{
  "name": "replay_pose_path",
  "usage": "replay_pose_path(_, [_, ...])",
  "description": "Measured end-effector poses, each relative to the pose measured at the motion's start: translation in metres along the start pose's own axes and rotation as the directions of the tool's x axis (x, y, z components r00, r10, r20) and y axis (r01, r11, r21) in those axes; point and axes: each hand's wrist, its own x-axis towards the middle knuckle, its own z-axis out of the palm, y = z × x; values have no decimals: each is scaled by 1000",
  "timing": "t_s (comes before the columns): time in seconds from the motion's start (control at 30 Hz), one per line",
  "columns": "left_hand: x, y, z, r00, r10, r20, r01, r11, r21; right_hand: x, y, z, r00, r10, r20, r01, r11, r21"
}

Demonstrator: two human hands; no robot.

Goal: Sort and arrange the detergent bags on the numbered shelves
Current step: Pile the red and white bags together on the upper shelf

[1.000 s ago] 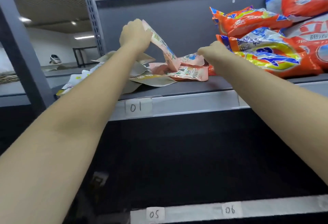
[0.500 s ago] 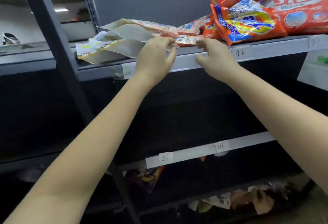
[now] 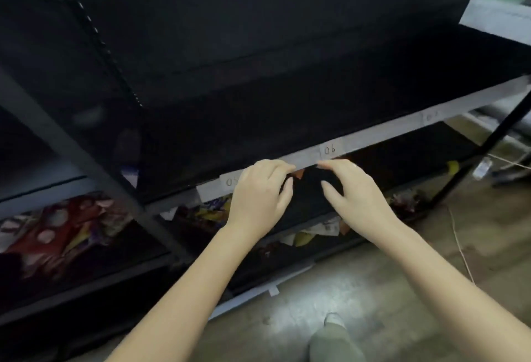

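Below, left hand [image 3: 260,195], right hand [image 3: 352,192] fingers loosely spread, holding nothing; detergent bags [image 3: 61,228] well left.

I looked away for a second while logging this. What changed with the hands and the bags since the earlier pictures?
Both hands dropped from the 01 shelf to the lower rail. The left hand let go of the pink bag and now covers the 05 label; the right hand is below the 06 label. Both remain empty-fingered since half a second ago.

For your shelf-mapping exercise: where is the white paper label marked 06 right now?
In the head view, the white paper label marked 06 sits on the pale front edge of the middle shelf, right of centre, just above the right hand and to the right of the left hand.
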Motion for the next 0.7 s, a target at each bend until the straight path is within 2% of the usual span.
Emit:
replay_pose_path(0.17, [-19, -22, 91, 961, -114, 252, 114, 993, 17, -3, 85, 57, 969, 215, 125, -218, 976, 4])
replay_pose_path(0.33, [-18, -56, 188, 875, -245, 419, 224, 970, 100, 31, 166, 115, 930, 316, 187, -320, 947, -13])
replay_pose_path(0.47, [-9, -90, 269, 819, -306, 486, 264, 952, 155, 73, 224, 168, 921, 316, 226, -310, 949, -62])
replay_pose_path(0.6, [-7, -125, 338, 855, -323, 406, 239, 940, 244, 120, 266, 218, 916, 279, 288, -270, 960, -72])
replay_pose_path(0.7, [-1, -147, 380, 860, -336, 385, 247, 933, 263, 149, 288, 250, 930, 247, 273, -241, 969, -54])
